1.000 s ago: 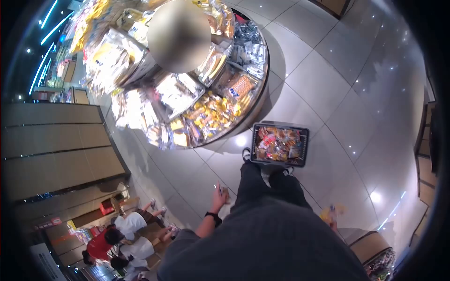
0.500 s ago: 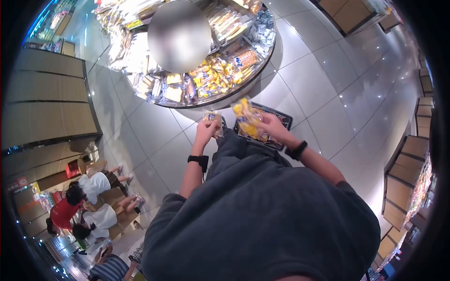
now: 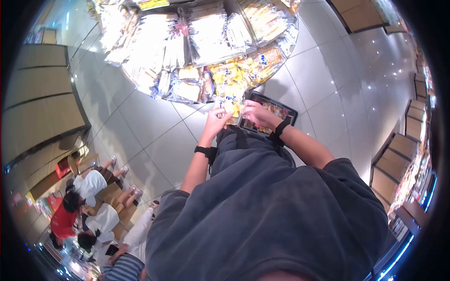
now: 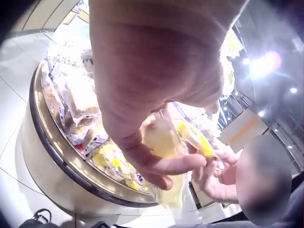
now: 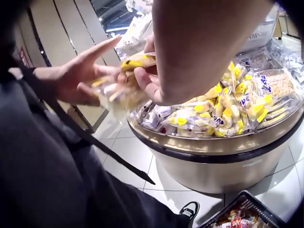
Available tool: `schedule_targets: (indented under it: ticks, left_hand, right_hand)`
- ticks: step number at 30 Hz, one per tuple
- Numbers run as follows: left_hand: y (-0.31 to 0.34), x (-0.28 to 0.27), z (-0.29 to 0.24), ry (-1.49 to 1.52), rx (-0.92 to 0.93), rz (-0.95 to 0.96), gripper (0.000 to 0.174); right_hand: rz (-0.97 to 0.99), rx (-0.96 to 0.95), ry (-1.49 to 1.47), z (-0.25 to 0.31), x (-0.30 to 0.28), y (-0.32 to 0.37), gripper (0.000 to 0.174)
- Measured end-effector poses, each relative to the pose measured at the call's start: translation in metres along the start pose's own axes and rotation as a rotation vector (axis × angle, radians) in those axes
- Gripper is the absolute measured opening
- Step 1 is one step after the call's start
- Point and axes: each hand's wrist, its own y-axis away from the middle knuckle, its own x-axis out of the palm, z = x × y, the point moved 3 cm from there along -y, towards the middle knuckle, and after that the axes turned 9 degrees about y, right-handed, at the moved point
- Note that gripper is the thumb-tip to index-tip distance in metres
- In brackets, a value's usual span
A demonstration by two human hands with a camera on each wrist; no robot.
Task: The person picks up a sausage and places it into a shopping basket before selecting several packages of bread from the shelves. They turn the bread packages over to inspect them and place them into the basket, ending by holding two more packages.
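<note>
In the head view both hands are close together at the display's front edge. My left hand [image 3: 217, 121] grips a pale clear-wrapped packet [image 4: 164, 137], its fingers curled round it in the left wrist view. My right hand [image 3: 257, 113] pinches a yellow-marked packet [image 5: 137, 61] between thumb and fingers. The two packets hang beside each other and overlap, blurred in the right wrist view. Behind them, many yellow-marked packets [image 5: 232, 102] lie in the round display [image 5: 204, 147]. Below my right hand, a black basket [image 3: 294, 115] holds several wrapped snacks.
Brown panelled counters [image 3: 42, 112] stand at the left, and shelves [image 3: 391, 164] at the right. Several people sit or lean at the lower left, one in a red top [image 3: 63, 220]. Tiled floor [image 3: 154, 140] surrounds the display. A shoe [image 5: 190, 209] is beside the basket.
Both hands came up from the sides to the front, then closer together by the display edge. The right hand's packet moved from above the basket leftward to the left hand's packet.
</note>
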Motion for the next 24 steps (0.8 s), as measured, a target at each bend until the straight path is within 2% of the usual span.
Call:
schedule_targets:
  ticks: [2,3,5,6,7,8,9,10,11,13,15,16,17,19,20,24]
  left_hand:
    - [-0.003,-0.009,0.001,-0.052,-0.015,0.031,0.028]
    - [-0.005,-0.014,-0.001,-0.104,-0.018,0.042,0.029]
    - [-0.012,-0.031,-0.006,-0.175,-0.047,0.147,0.027]
    - [-0.015,-0.036,-0.01,-0.379,0.07,0.203,0.025]
    - [-0.018,-0.039,-0.013,-0.582,0.191,0.253,0.023]
    - [-0.022,-0.041,-0.017,-0.573,0.274,0.239,0.022]
    - [-0.026,-0.043,-0.024,-0.57,0.272,0.246,0.022]
    - [-0.03,-0.047,-0.03,-0.603,0.231,0.211,0.022]
    - [-0.037,-0.052,-0.034,-0.637,0.192,0.174,0.023]
    - [-0.048,-0.065,-0.031,-0.655,0.231,0.184,0.023]
    - [-0.046,-0.079,-0.052,-0.534,0.002,-0.058,0.026]
    - [-0.039,-0.082,-0.062,-0.477,0.041,-0.16,0.029]
    - [-0.033,-0.085,-0.059,-0.476,0.033,-0.161,0.029]
    - [-0.024,-0.101,-0.056,-0.521,0.144,-0.316,0.027]
    - [-0.02,-0.103,-0.056,-0.517,0.237,-0.326,0.025]
    - [0.002,-0.099,-0.042,-0.383,0.071,-0.295,0.022]
  right_hand:
    - [-0.061,-0.062,0.487,0.003,-0.005,-0.006,0.014]
    - [-0.08,-0.061,0.479,0.01,0.005,-0.001,0.014]
    - [-0.349,-0.079,0.636,0.022,0.021,0.008,0.017]
    - [-0.261,-0.197,0.423,0.012,0.018,-0.007,0.02]
    - [-0.275,-0.191,0.419,0.004,0.008,-0.016,0.02]
    - [-0.228,-0.049,0.384,-0.005,0.001,-0.024,0.018]
    - [-0.178,0.092,0.346,-0.01,0.002,-0.029,0.017]
    - [-0.188,0.055,0.155,-0.015,0.01,-0.038,0.012]
    - [-0.192,0.056,0.152,-0.019,0.014,-0.05,0.012]
    - [-0.33,-0.066,-0.228,-0.023,0.014,-0.072,0.011]
    - [-0.368,-0.055,-0.233,-0.014,0.016,-0.091,0.015]
    - [-0.388,-0.106,-0.379,-0.015,0.009,-0.107,0.016]
    - [-0.408,-0.156,-0.523,-0.017,0.002,-0.12,0.018]
    - [-0.513,-0.159,-0.532,-0.01,-0.003,-0.133,0.018]
    - [-0.553,-0.143,-0.491,-0.01,-0.004,-0.139,0.017]
    - [-0.611,-0.068,-0.392,-0.006,0.004,-0.146,0.022]
